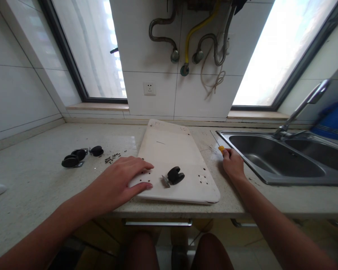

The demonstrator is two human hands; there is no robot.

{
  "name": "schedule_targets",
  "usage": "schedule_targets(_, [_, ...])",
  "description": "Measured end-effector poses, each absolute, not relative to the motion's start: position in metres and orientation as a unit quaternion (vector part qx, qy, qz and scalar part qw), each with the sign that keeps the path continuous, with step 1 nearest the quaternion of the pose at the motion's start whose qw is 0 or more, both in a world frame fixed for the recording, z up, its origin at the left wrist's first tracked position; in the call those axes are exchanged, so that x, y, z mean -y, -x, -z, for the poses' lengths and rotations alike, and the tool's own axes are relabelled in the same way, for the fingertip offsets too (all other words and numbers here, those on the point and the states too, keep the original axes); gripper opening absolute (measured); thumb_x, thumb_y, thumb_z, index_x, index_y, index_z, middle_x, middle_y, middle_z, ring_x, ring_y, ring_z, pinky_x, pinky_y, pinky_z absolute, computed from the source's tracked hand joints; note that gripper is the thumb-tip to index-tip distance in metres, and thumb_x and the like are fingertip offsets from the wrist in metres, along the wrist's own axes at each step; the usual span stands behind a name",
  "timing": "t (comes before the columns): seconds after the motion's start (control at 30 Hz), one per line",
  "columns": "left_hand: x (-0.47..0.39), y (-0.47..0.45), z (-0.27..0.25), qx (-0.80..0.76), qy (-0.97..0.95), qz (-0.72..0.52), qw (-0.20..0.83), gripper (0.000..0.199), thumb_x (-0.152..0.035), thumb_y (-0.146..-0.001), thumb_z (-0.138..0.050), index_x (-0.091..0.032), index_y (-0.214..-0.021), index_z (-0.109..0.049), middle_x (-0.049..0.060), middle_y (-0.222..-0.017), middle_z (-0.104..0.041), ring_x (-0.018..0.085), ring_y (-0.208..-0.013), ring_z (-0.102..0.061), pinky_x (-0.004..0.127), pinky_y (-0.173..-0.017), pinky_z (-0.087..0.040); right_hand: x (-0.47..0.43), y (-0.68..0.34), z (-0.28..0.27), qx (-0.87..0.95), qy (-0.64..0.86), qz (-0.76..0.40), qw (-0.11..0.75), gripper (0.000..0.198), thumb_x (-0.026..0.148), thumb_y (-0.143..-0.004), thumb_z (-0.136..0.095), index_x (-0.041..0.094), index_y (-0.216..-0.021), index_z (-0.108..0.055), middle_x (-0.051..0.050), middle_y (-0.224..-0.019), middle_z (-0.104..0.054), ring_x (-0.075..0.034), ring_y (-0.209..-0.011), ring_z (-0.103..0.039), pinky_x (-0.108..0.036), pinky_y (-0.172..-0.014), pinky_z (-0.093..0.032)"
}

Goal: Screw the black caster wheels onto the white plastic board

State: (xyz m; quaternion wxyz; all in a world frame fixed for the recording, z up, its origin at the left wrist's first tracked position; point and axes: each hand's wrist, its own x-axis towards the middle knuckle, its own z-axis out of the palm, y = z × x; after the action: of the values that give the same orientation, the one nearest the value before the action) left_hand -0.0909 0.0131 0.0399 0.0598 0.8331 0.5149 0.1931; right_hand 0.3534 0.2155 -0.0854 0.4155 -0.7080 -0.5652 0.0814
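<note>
We judge that the step in hand is the handling of the screwdriver [221, 148]: our right hand [233, 164] has its fingers closed on the yellow handle, beside the sink [263, 179]. Our left hand [119, 180] lies at the left edge of the white board [176, 150], thumb and forefinger apart, near some holes. The board lies flat on the counter [39, 195], and one caster [174, 175] lies tilted upon it. Any next move with this tool calls, we think, for a steady board and a tip kept away from the sink rim.
</note>
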Motion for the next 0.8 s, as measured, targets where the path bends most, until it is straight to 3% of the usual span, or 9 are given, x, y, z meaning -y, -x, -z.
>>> schedule_targets(0.07, [-0.007,0.066,-0.037,-0.502,-0.834,-0.231,-0.005,0.060,-0.062,-0.109,-0.063,-0.024,-0.155,-0.062,0.014,-0.151,-0.072,0.035,-0.138,-0.069,0.055,-0.120,-0.057,-0.216,-0.353,0.086,0.565,0.709,-0.082,0.414,0.038,0.048,-0.109,-0.068,0.015,-0.127,-0.071,-0.009,-0.121,-0.074,-0.021,-0.111,-0.073,-0.045,-0.103,-0.063])
schedule_targets(0.17, [-0.001,0.012,-0.030,-0.451,-0.867,-0.204,-0.059,0.092,-0.069,-0.102,-0.071,-0.021,-0.173,-0.039,0.022,-0.174,-0.050,0.043,-0.154,-0.056,0.065,-0.122,-0.054,-0.217,-0.352,0.087,0.560,0.715,-0.081,0.411,0.038,0.048,-0.108,-0.068,0.015,-0.127,-0.071,-0.009,-0.123,-0.073,-0.021,-0.113,-0.072,-0.045,-0.104,-0.063])
schedule_targets(0.23, [-0.002,-0.025,-0.026,-0.466,-0.871,-0.147,-0.060,0.077,-0.060,-0.103,-0.075,-0.027,-0.167,-0.049,0.022,-0.176,-0.048,0.044,-0.145,-0.064,0.065,-0.113,-0.060,-0.218,-0.351,0.087,0.559,0.717,-0.079,0.408,0.038,0.047,-0.108,-0.069,0.015,-0.127,-0.071,-0.009,-0.124,-0.073,-0.021,-0.114,-0.072,-0.045,-0.104,-0.063])
schedule_targets(0.33, [-0.009,-0.060,-0.025,-0.507,-0.858,-0.082,-0.035,0.043,-0.022,-0.107,-0.066,-0.025,-0.149,-0.064,0.021,-0.167,-0.057,0.037,-0.124,-0.075,0.054,-0.097,-0.068,-0.218,-0.351,0.086,0.562,0.716,-0.080,0.406,0.038,0.047,-0.108,-0.069,0.015,-0.127,-0.071,-0.009,-0.124,-0.073,-0.021,-0.113,-0.072,-0.045,-0.103,-0.063])
schedule_targets(0.4, [-0.014,-0.064,-0.028,-0.509,-0.857,-0.080,-0.006,0.045,-0.007,-0.100,-0.062,-0.024,-0.142,-0.067,0.018,-0.160,-0.061,0.035,-0.121,-0.074,0.050,-0.095,-0.069,-0.217,-0.351,0.086,0.562,0.716,-0.082,0.405,0.038,0.047,-0.108,-0.069,0.015,-0.127,-0.071,-0.009,-0.124,-0.073,-0.021,-0.114,-0.072,-0.045,-0.103,-0.064])
schedule_targets(0.47, [-0.019,-0.054,-0.033,-0.499,-0.859,-0.106,0.032,0.049,-0.004,-0.095,-0.060,-0.024,-0.140,-0.067,0.015,-0.155,-0.063,0.033,-0.120,-0.074,0.049,-0.097,-0.068,-0.217,-0.350,0.086,0.561,0.717,-0.084,0.406,0.038,0.047,-0.107,-0.069,0.015,-0.128,-0.071,-0.010,-0.125,-0.073,-0.022,-0.115,-0.072,-0.046,-0.104,-0.063])
schedule_targets(0.63, [-0.031,0.000,-0.053,-0.489,-0.829,-0.247,0.113,0.057,-0.008,-0.092,-0.060,-0.026,-0.146,-0.063,0.011,-0.147,-0.066,0.027,-0.122,-0.073,0.048,-0.109,-0.062,-0.218,-0.350,0.087,0.561,0.715,-0.087,0.408,0.039,0.048,-0.107,-0.069,0.015,-0.128,-0.071,-0.010,-0.126,-0.073,-0.022,-0.115,-0.072,-0.046,-0.104,-0.063])
schedule_targets(0.73, [-0.037,0.036,-0.063,-0.508,-0.790,-0.299,0.167,0.051,-0.025,-0.096,-0.068,-0.029,-0.147,-0.066,0.010,-0.148,-0.067,0.031,-0.132,-0.069,0.047,-0.107,-0.063,-0.218,-0.350,0.087,0.564,0.713,-0.085,0.408,0.038,0.048,-0.108,-0.069,0.015,-0.127,-0.071,-0.009,-0.125,-0.073,-0.022,-0.114,-0.072,-0.046,-0.104,-0.063])
schedule_targets(0.8, [-0.040,0.056,-0.065,-0.530,-0.763,-0.300,0.217,0.044,-0.042,-0.099,-0.074,-0.031,-0.142,-0.070,0.008,-0.144,-0.071,0.031,-0.128,-0.071,0.046,-0.105,-0.064,-0.218,-0.351,0.087,0.567,0.710,-0.083,0.409,0.038,0.048,-0.108,-0.069,0.015,-0.127,-0.071,-0.009,-0.124,-0.073,-0.021,-0.114,-0.072,-0.046,-0.104,-0.063])
